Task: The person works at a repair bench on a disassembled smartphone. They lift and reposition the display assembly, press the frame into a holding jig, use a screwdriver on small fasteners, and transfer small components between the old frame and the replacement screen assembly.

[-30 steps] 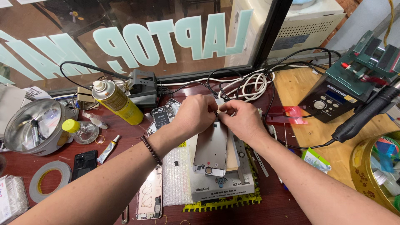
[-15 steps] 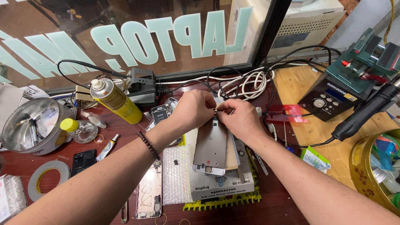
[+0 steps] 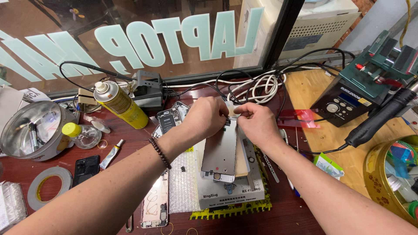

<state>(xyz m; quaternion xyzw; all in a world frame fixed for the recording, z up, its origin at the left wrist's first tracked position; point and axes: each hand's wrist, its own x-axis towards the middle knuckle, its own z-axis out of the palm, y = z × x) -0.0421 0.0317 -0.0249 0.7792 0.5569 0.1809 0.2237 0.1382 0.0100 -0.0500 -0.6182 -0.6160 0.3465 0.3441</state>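
Peeling at the top edge of the phone panel (image 3: 220, 150).
My left hand (image 3: 207, 116) and right hand (image 3: 257, 124) pinch a small white strip (image 3: 231, 109) there; best pull slowly, keeping the panel flat on the worktop (image 3: 130, 143).

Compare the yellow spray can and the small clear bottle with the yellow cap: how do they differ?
The spray can is taller, with an opaque yellow body and a white top; the small bottle is squat, clear glass with a yellow cap. The can leans; the bottle looks more upright. Both stand on the red table, away from both hands.
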